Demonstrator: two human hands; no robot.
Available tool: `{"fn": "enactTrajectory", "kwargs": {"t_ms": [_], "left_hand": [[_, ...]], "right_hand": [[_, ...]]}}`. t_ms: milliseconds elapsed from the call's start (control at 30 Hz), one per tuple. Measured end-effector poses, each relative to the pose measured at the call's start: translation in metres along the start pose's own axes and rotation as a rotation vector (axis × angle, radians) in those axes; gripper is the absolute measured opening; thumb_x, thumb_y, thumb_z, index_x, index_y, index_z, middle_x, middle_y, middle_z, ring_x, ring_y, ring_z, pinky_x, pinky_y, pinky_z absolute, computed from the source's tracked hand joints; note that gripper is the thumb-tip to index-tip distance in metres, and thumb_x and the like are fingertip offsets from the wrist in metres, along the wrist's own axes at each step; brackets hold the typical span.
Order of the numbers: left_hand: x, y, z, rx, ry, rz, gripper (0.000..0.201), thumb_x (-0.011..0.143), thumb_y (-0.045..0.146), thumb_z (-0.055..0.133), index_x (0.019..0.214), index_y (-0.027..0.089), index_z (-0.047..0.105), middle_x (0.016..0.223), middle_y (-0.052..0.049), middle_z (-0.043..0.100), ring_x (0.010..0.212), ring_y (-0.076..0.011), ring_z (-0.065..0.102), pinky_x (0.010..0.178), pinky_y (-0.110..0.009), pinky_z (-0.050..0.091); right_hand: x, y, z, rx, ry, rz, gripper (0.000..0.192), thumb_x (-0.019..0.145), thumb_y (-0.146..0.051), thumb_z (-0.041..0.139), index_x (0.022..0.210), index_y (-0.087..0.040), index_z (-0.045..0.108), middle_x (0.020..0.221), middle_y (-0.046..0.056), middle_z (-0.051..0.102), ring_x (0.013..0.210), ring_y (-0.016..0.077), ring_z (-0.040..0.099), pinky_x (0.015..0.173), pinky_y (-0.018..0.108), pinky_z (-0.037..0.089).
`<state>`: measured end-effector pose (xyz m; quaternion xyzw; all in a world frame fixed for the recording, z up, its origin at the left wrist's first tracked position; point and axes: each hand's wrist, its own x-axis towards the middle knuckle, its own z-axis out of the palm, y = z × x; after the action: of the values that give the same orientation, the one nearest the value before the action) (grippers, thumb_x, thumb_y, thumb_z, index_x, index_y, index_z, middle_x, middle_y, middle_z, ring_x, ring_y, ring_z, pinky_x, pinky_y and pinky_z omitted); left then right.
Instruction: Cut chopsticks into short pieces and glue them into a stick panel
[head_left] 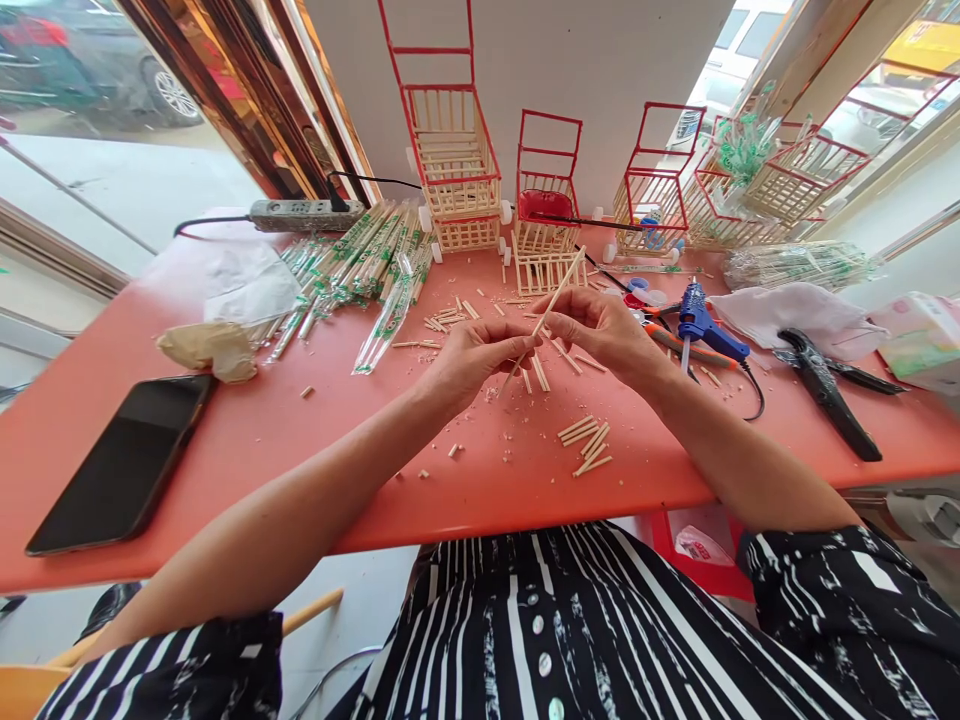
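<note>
I find one pale wooden chopstick (561,287) held above the middle of the counter (270,420), spanning both hands in front of the striped shirt (450,620). Left hand (484,350): fingertips closed in a pinch on the chopstick's lower stretch. Right hand (589,325): thumb and fingers closed on it just above, the two grips nearly meeting. The undersides of both hands are hidden from me, so I cannot tell whether either carries anything more.

Long axis: oblique, from the near left at the low end to the far right at the upper end. The upper end projects past the right hand, the nearer of the two to it; the left hand is nearer the low end, which is blurred in my view. The upper end crosses the slatted panel (551,274) in my line of sight; I cannot confirm contact.

Surroundings noted: cut short sticks (596,441) lie on the near side of the hands, slightly right; the blue glue gun (703,320) stands to the right, nearer the right hand
</note>
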<state>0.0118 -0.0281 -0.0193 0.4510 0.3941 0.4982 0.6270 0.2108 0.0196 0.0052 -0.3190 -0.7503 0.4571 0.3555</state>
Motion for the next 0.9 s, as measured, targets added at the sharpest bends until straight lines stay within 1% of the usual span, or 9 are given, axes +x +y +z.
{"fn": "enactTrajectory", "kwargs": {"t_ms": [67,167,300,400,467,633,733,800,900], "left_hand": [[0.0,-0.001,0.001,0.018,0.008,0.001,0.028,0.064,0.036,0.095,0.079,0.015,0.085,0.07,-0.005,0.073,0.063,-0.0128,0.065,0.064,-0.027,0.052],[0.001,-0.002,0.001,0.02,0.03,-0.018,0.028,0.062,0.037,0.095,0.076,0.015,0.084,0.066,-0.005,0.072,0.059,-0.0127,0.063,0.059,-0.027,0.049],[0.003,-0.002,0.0,0.024,0.071,-0.032,0.033,0.059,0.039,0.097,0.075,0.014,0.083,0.061,-0.006,0.069,0.052,-0.0108,0.056,0.05,-0.026,0.038],[0.003,0.0,0.0,0.053,0.084,-0.033,0.033,0.059,0.04,0.096,0.07,0.014,0.081,0.064,-0.007,0.071,0.052,-0.011,0.056,0.048,-0.026,0.035],[0.002,0.001,0.001,0.076,0.087,-0.01,0.031,0.062,0.041,0.094,0.066,0.014,0.079,0.064,-0.008,0.071,0.051,-0.0104,0.054,0.047,-0.026,0.032],[-0.001,0.003,0.004,0.054,0.122,0.075,0.028,0.064,0.039,0.094,0.063,0.016,0.079,0.057,-0.004,0.065,0.047,-0.0068,0.041,0.048,-0.027,0.023],[-0.002,0.004,0.005,0.065,0.158,0.091,0.026,0.064,0.039,0.093,0.063,0.017,0.078,0.058,-0.003,0.065,0.048,-0.0073,0.041,0.049,-0.027,0.023],[-0.003,0.006,0.004,0.068,0.177,0.079,0.027,0.063,0.039,0.093,0.062,0.017,0.077,0.059,-0.004,0.066,0.048,-0.0078,0.042,0.049,-0.027,0.024],[-0.004,0.007,0.002,0.065,0.198,0.078,0.024,0.064,0.036,0.091,0.063,0.017,0.077,0.06,-0.003,0.065,0.049,-0.0074,0.043,0.049,-0.027,0.025]], "right_hand": [[0.0,0.0,0.002,0.026,0.02,-0.003,0.034,0.09,-0.05,0.077,0.09,-0.017,0.068,0.086,0.003,0.071,0.072,0.0114,0.063,0.067,0.026,0.052],[-0.001,0.003,0.005,0.007,0.066,-0.009,0.037,0.088,-0.052,0.08,0.087,-0.018,0.067,0.078,0.002,0.069,0.069,0.0123,0.063,0.065,0.027,0.053],[-0.002,0.005,0.006,0.0,0.1,0.006,0.042,0.086,-0.058,0.08,0.09,-0.018,0.068,0.079,0.003,0.071,0.071,0.0138,0.065,0.067,0.029,0.056],[-0.002,0.005,0.006,0.001,0.117,-0.005,0.043,0.086,-0.06,0.08,0.088,-0.019,0.068,0.08,0.004,0.072,0.073,0.0144,0.067,0.067,0.028,0.056],[-0.003,0.005,0.008,0.005,0.13,-0.01,0.043,0.086,-0.06,0.08,0.088,-0.019,0.068,0.08,0.004,0.072,0.074,0.0147,0.068,0.066,0.027,0.055],[-0.003,0.0,0.007,0.033,0.131,-0.005,0.042,0.087,-0.058,0.079,0.092,-0.017,0.071,0.081,0.005,0.074,0.074,0.0146,0.069,0.059,0.025,0.052],[-0.002,-0.004,-0.003,-0.037,0.053,0.01,0.044,0.091,-0.057,0.075,0.102,-0.015,0.074,0.091,0.007,0.077,0.08,0.0159,0.071,0.062,0.026,0.054],[-0.002,-0.01,-0.015,-0.165,0.015,0.009,0.043,0.095,-0.056,0.071,0.108,-0.016,0.076,0.097,0.008,0.078,0.084,0.0166,0.072,0.066,0.027,0.056],[-0.009,-0.029,-0.04,-0.44,0.077,-0.026,0.039,0.098,-0.049,0.069,0.116,-0.016,0.079,0.108,0.01,0.079,0.088,0.0171,0.072,0.075,0.03,0.057]]}}
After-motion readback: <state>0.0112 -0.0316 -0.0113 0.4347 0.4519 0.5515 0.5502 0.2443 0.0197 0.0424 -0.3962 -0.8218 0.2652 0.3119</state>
